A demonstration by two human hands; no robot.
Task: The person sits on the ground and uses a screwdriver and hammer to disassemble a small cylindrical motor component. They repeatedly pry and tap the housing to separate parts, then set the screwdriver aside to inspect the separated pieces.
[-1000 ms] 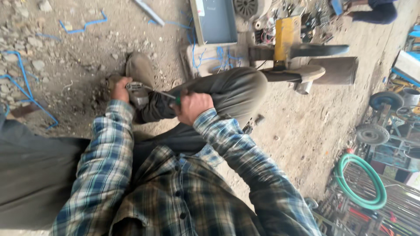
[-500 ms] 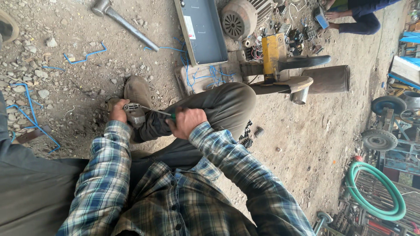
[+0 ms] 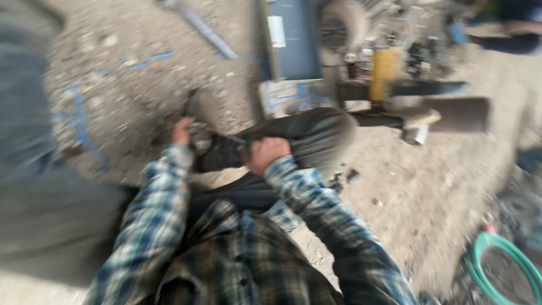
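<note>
Small grey metal part (image 3: 199, 134), blurred, sits on the dirt ground (image 3: 141, 96) by the person's shoe (image 3: 204, 107), just beyond the bent knee (image 3: 316, 133). Left hand (image 3: 180, 131) has its fingers closed against the part. A thin tool shaft (image 3: 232, 138) runs from it to the right hand (image 3: 266, 153), fingers fisted around the handle. Farther right lie a yellow-and-black machine (image 3: 389, 85) and a green hose (image 3: 497, 265).
</note>
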